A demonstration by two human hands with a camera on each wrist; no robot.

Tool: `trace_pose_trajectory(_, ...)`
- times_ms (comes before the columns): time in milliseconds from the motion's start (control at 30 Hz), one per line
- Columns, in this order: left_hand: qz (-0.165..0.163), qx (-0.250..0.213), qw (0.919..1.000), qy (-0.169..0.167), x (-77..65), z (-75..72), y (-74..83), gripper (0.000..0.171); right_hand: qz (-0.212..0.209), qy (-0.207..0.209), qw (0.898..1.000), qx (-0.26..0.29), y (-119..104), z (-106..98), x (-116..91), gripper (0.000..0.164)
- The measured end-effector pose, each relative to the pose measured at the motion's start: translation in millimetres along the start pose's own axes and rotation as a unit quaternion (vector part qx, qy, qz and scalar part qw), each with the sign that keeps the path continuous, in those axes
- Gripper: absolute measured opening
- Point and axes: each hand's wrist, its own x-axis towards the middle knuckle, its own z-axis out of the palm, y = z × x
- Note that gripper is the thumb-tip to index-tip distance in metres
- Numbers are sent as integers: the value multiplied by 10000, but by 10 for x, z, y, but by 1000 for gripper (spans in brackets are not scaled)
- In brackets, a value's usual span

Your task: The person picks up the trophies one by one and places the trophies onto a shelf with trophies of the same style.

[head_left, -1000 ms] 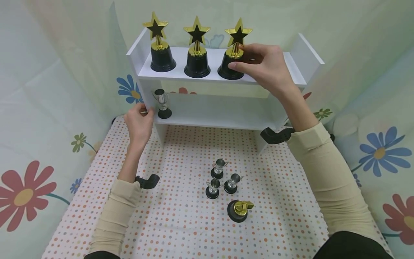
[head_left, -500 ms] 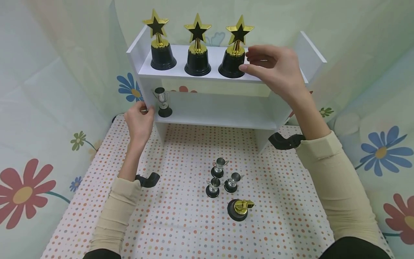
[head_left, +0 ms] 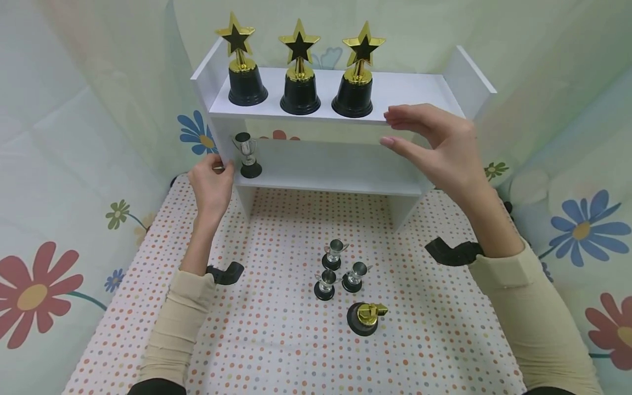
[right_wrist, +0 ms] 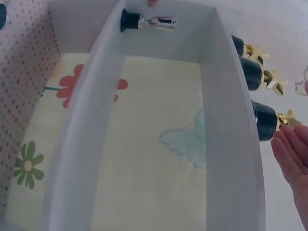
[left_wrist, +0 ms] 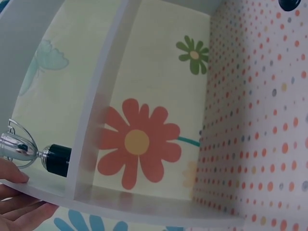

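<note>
The right hand [head_left: 441, 144], released and empty, hovers near and to the right of the rightmost star [head_left: 356, 88] standing atop the shelf [head_left: 326, 170]. The left hand [head_left: 212, 184] grips the shelf's left side, beside a silver cup [head_left: 248, 154].

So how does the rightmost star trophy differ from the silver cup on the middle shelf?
The star trophy is topped by a gold, black-faced star; the silver cup has a two-handled bowl. The star trophy looks clearly taller than the silver cup. Both stand upright on black bases.
</note>
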Motion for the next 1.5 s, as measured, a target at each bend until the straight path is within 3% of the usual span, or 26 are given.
trace_pose_trajectory(200, 18, 56, 10000, 65, 12, -41, -6, 21, -656, -254, 9956, -620, 25, 37, -317, 48)
trace_pose_trajectory(400, -36, 46, 10000, 64, 27, -70, -8, 21, -662, -404, 9909, -1098, 69, 52, -633, 53)
trace_pose_trajectory(600, -79, 76, 9999, 63, 35, -74, -22, 21, -582, -372, 9925, -1009, 205, 135, -1015, 54)
trace_pose_trajectory(767, -80, 14, 10000, 27, 25, -84, -33, 21, -277, -438, 9959, -738, 290, 226, -1338, 53)
trace_pose_trajectory(900, -39, 6, 10000, 81, 23, -89, -31, 21, 233, -541, 9969, -520, 334, 306, -1624, 52)
trace_pose_trajectory(1167, -120, -23, 9999, 78, 22, -52, -8, 21, 1258, -796, 9874, -542, 486, 447, -2234, 51)
trace_pose_trajectory(1367, -113, 1, 9998, 154, 28, -64, -41, 19, 1438, -963, 9828, -651, 581, 646, -2609, 68)
trace_pose_trajectory(1500, -58, -47, 9998, 168, 26, -57, -39, 19, 1660, -920, 9789, -757, 634, 806, -2814, 71)
